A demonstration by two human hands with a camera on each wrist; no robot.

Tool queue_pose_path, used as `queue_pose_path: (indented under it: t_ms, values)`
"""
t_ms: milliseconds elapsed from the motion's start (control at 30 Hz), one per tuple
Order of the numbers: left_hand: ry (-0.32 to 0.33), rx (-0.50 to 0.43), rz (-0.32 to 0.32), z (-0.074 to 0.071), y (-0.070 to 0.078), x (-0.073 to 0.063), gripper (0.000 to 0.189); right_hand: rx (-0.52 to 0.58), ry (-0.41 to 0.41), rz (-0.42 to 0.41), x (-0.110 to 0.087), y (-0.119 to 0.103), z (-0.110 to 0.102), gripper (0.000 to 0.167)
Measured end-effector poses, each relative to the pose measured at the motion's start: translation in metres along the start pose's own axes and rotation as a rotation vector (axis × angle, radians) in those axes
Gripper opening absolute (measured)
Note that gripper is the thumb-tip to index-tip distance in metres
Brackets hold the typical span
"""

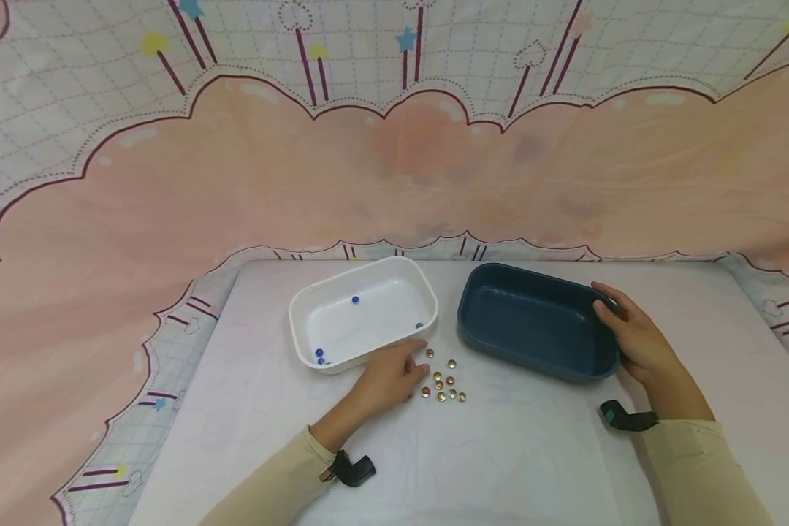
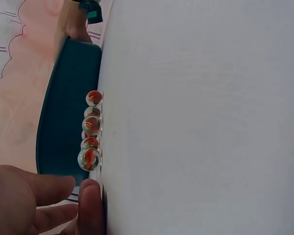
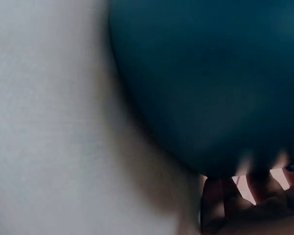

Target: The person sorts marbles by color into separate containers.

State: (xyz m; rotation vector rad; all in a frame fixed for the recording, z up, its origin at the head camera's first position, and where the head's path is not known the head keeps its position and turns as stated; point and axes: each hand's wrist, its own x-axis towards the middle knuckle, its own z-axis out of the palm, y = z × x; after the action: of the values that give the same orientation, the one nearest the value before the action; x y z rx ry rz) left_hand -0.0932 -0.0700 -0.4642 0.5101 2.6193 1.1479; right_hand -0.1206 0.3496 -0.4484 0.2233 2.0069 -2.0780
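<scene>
Right hand [image 1: 641,347] grips blue tray [image 1: 532,318]

From the golden balls [image 1: 450,380] on the desk [image 1: 532,453], the blue tray lies at two o'clock, gripped at its three o'clock end. At ten sits a white tray [image 1: 368,318] holding blue balls [image 1: 318,353]; at nine, the left hand [image 1: 384,376].

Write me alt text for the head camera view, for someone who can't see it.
A person's left hand is beside a loose cluster of amber-looking marbles on a white tabletop, while the right hand grips the right end of a dark blue tray. To the left, a white tray holds a few blue marbles.
</scene>
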Motion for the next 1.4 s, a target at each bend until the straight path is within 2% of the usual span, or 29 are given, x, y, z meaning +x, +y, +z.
queue_pose_path:
  t_ms: [133,400,700,1000,1233,1400]
  values:
    - [-0.003,0.015,-0.025,0.003,0.002,0.004,0.041,-0.107,-0.042,-0.014,-0.001,-0.001,0.0,0.064]
    - [0.002,0.059,-0.014,0.005,0.007,0.009,0.036,-0.243,-0.104,-0.024,-0.003,-0.002,-0.001,0.068]
    - [0.002,0.105,-0.008,0.006,0.008,0.011,0.029,-0.223,-0.163,-0.051,-0.006,0.002,-0.003,0.074]
    - [0.022,0.123,0.01,0.008,0.011,0.012,0.027,-0.319,-0.211,-0.104,-0.01,0.006,-0.007,0.074]
    - [0.054,0.178,0.027,0.008,0.013,0.013,0.02,-0.33,-0.227,-0.101,-0.01,0.007,-0.006,0.075]
    - [0.062,0.18,0.032,0.008,0.012,0.012,0.014,-0.319,-0.233,-0.106,-0.009,0.009,-0.005,0.074]
